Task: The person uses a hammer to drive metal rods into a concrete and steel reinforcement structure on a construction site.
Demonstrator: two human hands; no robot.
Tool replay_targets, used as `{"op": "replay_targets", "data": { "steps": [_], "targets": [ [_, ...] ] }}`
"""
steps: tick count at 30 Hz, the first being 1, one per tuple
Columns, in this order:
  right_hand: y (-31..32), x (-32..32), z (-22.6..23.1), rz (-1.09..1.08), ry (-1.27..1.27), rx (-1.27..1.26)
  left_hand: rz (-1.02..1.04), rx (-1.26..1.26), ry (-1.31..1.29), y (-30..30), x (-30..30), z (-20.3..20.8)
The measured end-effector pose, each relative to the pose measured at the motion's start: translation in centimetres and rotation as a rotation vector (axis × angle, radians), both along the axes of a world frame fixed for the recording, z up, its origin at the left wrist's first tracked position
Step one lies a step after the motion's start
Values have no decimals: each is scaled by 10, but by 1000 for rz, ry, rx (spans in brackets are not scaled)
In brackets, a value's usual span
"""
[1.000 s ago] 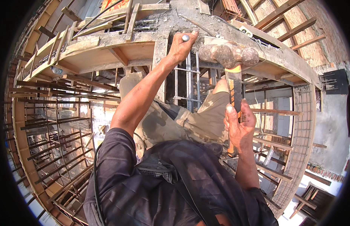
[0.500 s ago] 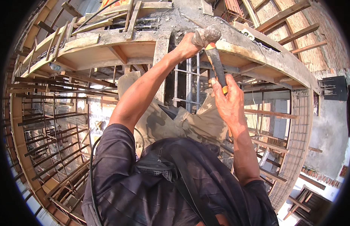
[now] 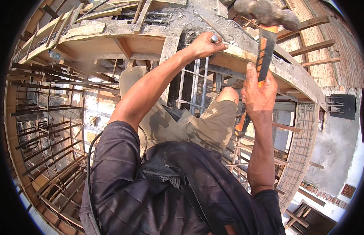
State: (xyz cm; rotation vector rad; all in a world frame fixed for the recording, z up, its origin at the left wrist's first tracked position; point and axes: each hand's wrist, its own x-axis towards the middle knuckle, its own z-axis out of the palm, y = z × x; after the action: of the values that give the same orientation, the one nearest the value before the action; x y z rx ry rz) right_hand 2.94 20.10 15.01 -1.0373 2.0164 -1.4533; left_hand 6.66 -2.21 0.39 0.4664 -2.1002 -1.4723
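Observation:
My left hand (image 3: 204,45) is closed around a short metal chisel (image 3: 214,38), its round steel head poking out of the fist, held against the rough concrete top of a curved wooden formwork beam (image 3: 111,33). My right hand (image 3: 259,91) grips the orange and black handle of a hammer (image 3: 266,23). The hammer's worn grey head is raised above and to the right of the chisel. Vertical steel rebar (image 3: 193,84) runs down just under my left hand.
I sit high on the formwork, knees in khaki shorts (image 3: 213,121) over an open drop. Rebar cages (image 3: 41,117) fill the left side. A brick wall with wooden battens (image 3: 327,51) stands at the upper right, a grey plastered wall (image 3: 338,149) below it.
The hammer came down onto the chisel head half a second ago and has now swung back up and to the right. My left hand has stayed on the chisel.

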Motion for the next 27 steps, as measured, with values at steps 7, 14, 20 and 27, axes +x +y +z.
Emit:
{"op": "replay_targets", "data": {
  "steps": [7, 14, 20, 27],
  "targets": [
    [19, 19, 46, -33, -233, -84, 53, 8, -108, 0, 19, 4],
    [0, -27, 137, 209, 0, -769, 38, 43, -66, -2, 6, 9],
    [5, -2, -29, 72, 58, 367, 95, 46, 130, -8, 0, -15],
    [9, 27, 109, -26, 163, -215, 64, 18, -129, -12, 20, -18]
  ]
}}
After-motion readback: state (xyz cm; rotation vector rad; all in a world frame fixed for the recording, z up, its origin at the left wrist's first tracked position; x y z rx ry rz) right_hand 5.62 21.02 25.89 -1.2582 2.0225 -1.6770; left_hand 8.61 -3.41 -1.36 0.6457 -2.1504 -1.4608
